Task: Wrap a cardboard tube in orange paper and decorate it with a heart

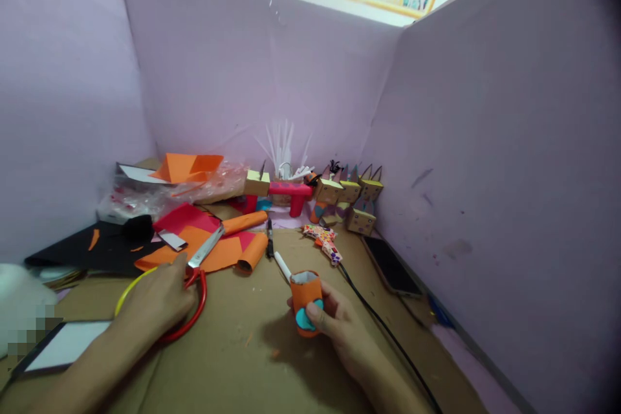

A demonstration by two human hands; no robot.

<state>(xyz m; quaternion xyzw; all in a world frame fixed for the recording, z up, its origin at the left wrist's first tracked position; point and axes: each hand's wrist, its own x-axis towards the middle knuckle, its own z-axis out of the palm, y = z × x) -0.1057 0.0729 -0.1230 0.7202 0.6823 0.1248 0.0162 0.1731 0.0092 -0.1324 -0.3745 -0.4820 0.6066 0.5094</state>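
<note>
A teal-patched orange paper tube (301, 296) sits open-end up between the right fingers (334, 299), red-and-yellow-handled metal scissors (204, 251) under the left fingers (181, 266).

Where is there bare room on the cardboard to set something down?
Between left hand and right hand, barring tiny scraps; also between phone and black cable. The far side is crowded with orange paper and box figures.

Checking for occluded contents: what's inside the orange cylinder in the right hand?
Only a whitish inner wall shows at the open top of the orange cylinder, held in the right hand. Its own side hides the lower inside, so I can't tell whether anything is there.
</note>
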